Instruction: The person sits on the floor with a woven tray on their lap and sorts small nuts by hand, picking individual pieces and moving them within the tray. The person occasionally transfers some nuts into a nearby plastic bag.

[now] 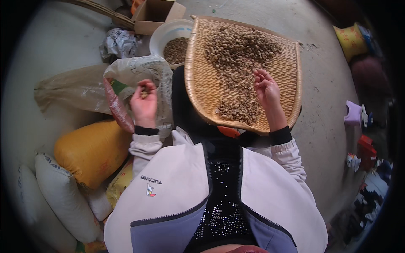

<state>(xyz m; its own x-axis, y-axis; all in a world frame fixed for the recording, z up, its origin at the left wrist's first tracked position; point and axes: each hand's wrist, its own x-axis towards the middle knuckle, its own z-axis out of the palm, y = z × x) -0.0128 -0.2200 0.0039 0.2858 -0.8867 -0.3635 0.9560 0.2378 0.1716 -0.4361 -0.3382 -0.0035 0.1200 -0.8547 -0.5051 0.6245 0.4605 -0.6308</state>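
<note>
A woven winnowing basket [286, 85] lies across my lap, its rounded rim towards me. On it, small brown dried kernels or pods [237, 47] form a thick heap at the far side, with a thinner trail [239, 107] running to the near rim. My right hand [267, 88] is above the basket's right half, fingers curled and thumb near the fingertips; whether anything is between them is unclear. Several of the brown pieces [144, 92] rest in my left hand [145, 104], which is palm up with bent fingers at the mouth of a white plastic sack [161, 69].
Beyond the sack stands a white tub [155, 42] holding brown bits, beside a cardboard box [175, 12]. Filled sacks, one orange [91, 151] and one white [65, 196], lie at my left. A lilac plastic stool [353, 113] and clutter line the right side.
</note>
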